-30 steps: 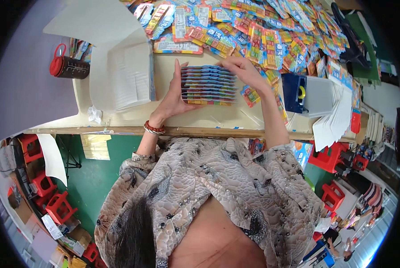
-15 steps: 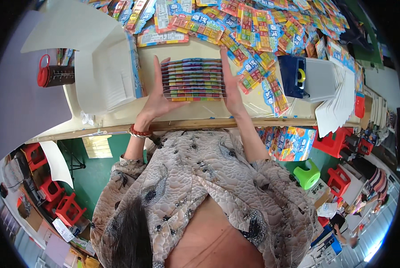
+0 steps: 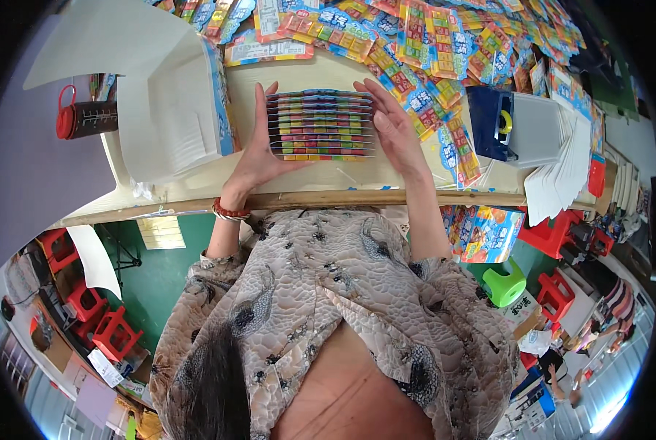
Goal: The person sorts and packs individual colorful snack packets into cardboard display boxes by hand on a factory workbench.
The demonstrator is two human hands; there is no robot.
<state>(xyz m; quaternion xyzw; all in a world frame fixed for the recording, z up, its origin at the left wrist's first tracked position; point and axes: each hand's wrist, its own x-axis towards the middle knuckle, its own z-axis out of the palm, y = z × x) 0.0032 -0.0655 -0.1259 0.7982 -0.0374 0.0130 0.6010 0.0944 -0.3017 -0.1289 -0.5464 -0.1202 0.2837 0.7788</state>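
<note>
A row of candy packs (image 3: 322, 128) with small multicoloured pieces stands on edge on the tabletop in front of me, packed closely one behind another. My left hand (image 3: 254, 160) lies along the row's left end, its fingers stretched upward. The left thumb reaches across the near side, so the hand cups that corner. At the right end, my right hand (image 3: 403, 143) has its fingers apart and slightly bent, with the fingertips and thumb by the packs' edges. Whether those fingertips touch the packs I cannot tell.
Loose candy packs (image 3: 416, 44) are heaped across the far side. Large white sheets (image 3: 170, 110) and a dark bottle with a red lid (image 3: 86, 119) stand left. Right are a blue tape dispenser (image 3: 493, 125) and fanned white cards (image 3: 562, 169). The wooden table edge (image 3: 320, 199) runs before me.
My right hand has loosened from lying flat against the row's right end, drawing slightly to the right with its fingers bent. The left hand stays at the left end.
</note>
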